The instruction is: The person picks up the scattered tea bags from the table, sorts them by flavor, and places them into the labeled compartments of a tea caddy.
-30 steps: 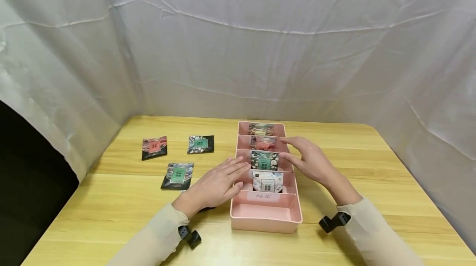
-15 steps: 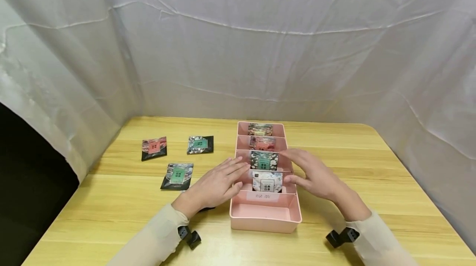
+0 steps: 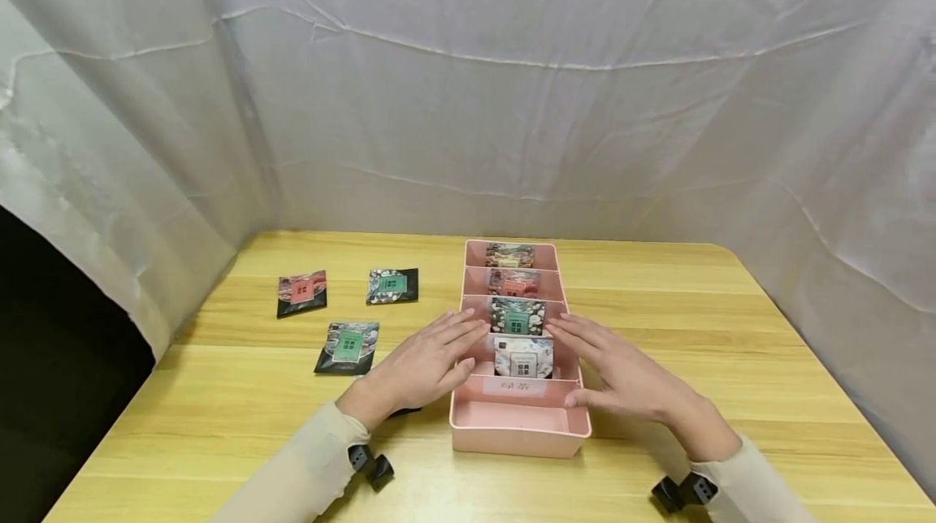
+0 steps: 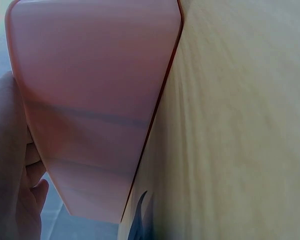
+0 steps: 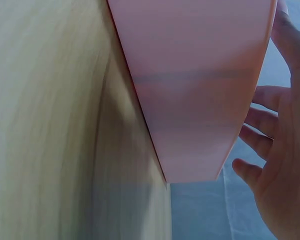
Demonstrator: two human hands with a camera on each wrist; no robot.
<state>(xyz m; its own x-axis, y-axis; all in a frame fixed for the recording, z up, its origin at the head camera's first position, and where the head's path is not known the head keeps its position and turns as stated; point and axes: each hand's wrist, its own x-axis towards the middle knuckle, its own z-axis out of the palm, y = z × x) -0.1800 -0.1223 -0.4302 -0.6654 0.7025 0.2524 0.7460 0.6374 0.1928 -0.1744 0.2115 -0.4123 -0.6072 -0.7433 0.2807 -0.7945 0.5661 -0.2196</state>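
Observation:
A long pink divided box [image 3: 519, 442] stands between my two hands. Tea bag sachets stand in its compartments: a white one [image 3: 523, 357], a dark floral one with a green label [image 3: 517, 316], a red one [image 3: 514, 282], and one with a yellowish label [image 3: 509, 255] at the far end. My left hand [image 3: 427, 356] lies with extended fingers across the box's left rim. On the opposite side, my right hand [image 3: 629, 377] has its fingers over the right rim and its thumb near the front compartment. Both wrist views show the box's outer side walls with fingers along the rim.
Left on the wooden table [image 3: 702, 328] lie a red sachet [image 3: 302, 294] and two green-labelled ones, the farther sachet [image 3: 392, 285] and the nearer sachet [image 3: 348, 347]. Another dark sachet [image 3: 405, 410] is mostly hidden under my left hand. A handwritten paper label [image 3: 514, 386] marks the front divider.
My right hand has slid along the box's right side toward me, from beside the red sachet to beside the white one. The left hand stays in place.

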